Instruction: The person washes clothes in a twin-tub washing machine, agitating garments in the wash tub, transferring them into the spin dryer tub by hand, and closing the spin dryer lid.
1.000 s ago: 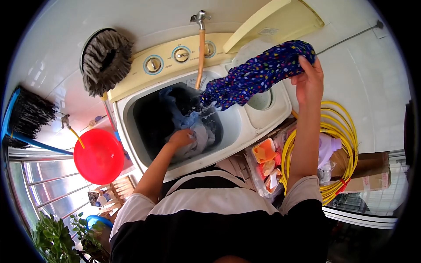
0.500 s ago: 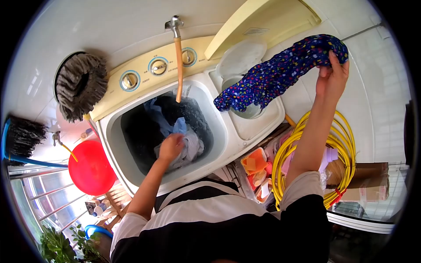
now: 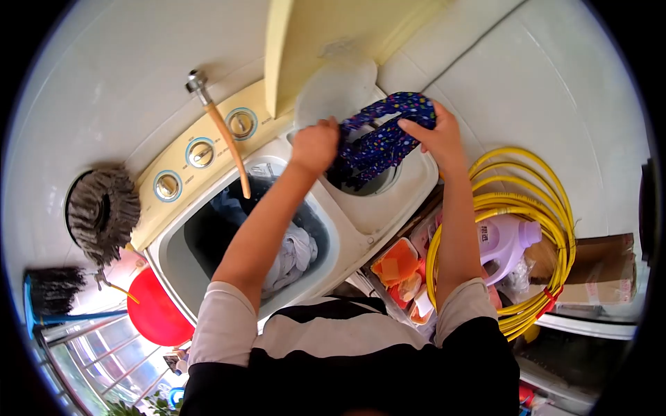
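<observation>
A dark blue patterned garment (image 3: 388,142) hangs over the round spin tub (image 3: 381,186) of a twin-tub washing machine (image 3: 354,208). My left hand (image 3: 316,147) is closed in a fist at the garment's left edge. At its right end, my right hand (image 3: 442,137) pinches the cloth between thumb and fingers. The lower part of the garment reaches into the tub opening. A translucent inner lid (image 3: 336,90) stands raised behind it. In the wash tub to the left, a pale grey-white garment (image 3: 295,256) lies in dark water, partly hidden by my left forearm.
An orange hose (image 3: 227,142) hangs from the tap over the wash tub. The yellow machine lid (image 3: 333,35) stands open. On the right are a coiled yellow hose (image 3: 565,208), a purple bottle (image 3: 503,243) and a cardboard box (image 3: 600,270). A mop (image 3: 104,215) and red basin (image 3: 156,312) are left.
My left hand has left the wash tub and moved up and right to the patterned garment. My right hand has brought the garment left and down, over the spin tub. The view has shifted.
</observation>
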Motion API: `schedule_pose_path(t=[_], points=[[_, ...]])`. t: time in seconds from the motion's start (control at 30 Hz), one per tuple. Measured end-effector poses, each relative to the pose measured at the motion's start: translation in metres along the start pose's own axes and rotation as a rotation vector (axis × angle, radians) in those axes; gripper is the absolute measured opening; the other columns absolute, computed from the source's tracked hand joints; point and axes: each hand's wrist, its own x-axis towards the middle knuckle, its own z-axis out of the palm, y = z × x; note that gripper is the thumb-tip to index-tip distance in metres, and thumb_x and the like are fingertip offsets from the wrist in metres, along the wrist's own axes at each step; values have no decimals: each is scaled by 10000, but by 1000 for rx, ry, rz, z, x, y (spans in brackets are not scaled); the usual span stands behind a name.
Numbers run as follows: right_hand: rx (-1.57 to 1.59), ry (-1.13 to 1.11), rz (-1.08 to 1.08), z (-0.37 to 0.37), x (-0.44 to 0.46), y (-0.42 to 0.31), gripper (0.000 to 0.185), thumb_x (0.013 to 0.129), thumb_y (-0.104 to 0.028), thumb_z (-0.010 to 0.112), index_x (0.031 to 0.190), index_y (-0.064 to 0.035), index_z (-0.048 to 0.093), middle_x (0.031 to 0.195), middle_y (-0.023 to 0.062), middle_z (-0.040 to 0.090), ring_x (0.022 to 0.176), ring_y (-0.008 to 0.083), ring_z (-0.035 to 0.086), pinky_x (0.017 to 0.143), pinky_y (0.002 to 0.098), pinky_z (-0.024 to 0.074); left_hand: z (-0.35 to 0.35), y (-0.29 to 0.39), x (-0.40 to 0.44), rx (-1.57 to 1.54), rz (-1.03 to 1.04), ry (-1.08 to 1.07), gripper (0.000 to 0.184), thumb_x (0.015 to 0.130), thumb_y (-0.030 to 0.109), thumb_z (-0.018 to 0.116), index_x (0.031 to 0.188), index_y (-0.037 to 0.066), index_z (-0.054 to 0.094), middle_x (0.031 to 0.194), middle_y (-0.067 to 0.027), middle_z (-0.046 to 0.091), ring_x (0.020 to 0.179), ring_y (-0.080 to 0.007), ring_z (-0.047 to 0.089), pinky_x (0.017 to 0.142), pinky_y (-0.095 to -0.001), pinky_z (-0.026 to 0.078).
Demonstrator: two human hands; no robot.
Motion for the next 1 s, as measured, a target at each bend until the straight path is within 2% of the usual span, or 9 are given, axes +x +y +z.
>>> schedule_pose_path(t=[0.13,0.47,0.5,0.53,0.57,0.63,0.77,0.87,1.0], points=[[-104,-97,245,5,-7,86,323,753,-170,721,1011,-13,608,750,35,632,506,98,572,414,229,435,13,-23,17,-803,-377,-194,300,784,34,444,1036,7,603,894,-143,666,693,-210,676,544,-300,522],[-108,-79,243,33,22,152,286,770,-74,648,1051,-36,608,746,67,645,545,145,630,561,246,465,55,-11,48,-865,-358,-190,340,740,16,444,1025,27,630,844,-179,661,735,-254,666,748,-346,495],[-156,-151,358,31,20,147,344,736,-28,634,1076,-84,620,923,112,646,750,194,657,652,288,487,61,-18,45,-680,-227,-175,312,771,22,465,1039,26,624,882,-143,664,732,-239,666,711,-328,508],[-154,-163,371,29,17,160,344,736,-28,634,1076,-84,620,923,112,646,750,194,657,652,288,487,63,-23,38,-494,-100,-160,284,802,29,487,1053,26,618,919,-108,667,729,-224,666,674,-310,520],[-459,-306,250,27,11,179,404,716,4,642,1107,-94,607,1053,153,584,875,238,617,749,315,478,66,-29,28,-497,-123,-172,284,802,29,487,1053,26,618,919,-108,667,729,-224,666,674,-310,520],[-836,-533,170,33,-16,183,559,671,42,646,1185,-166,573,1309,208,404,1154,331,452,941,362,404,49,-36,-10,-351,298,-238,235,802,70,572,1027,36,634,891,-97,670,716,-256,650,721,-333,499],[-570,-483,95,63,-57,177,417,745,-51,623,1154,-125,593,1227,172,507,1129,306,485,931,357,413,-23,-50,-75,-1126,-144,-821,195,888,206,566,899,25,638,749,-20,631,675,-88,614,567,-214,452],[-364,-490,2,97,-87,174,376,833,-203,596,1187,-81,557,1153,170,558,1118,289,497,915,361,412,-24,-94,-132,-1150,-308,-946,221,885,245,560,860,43,645,754,-11,634,610,-90,601,542,-206,438],[-579,-341,-121,148,-115,155,529,859,-437,517,1216,-47,511,1042,149,604,1016,311,539,931,415,353,74,-173,-224,-739,-645,-817,168,834,216,574,841,69,656,776,-48,651,639,-148,625,575,-267,471]])
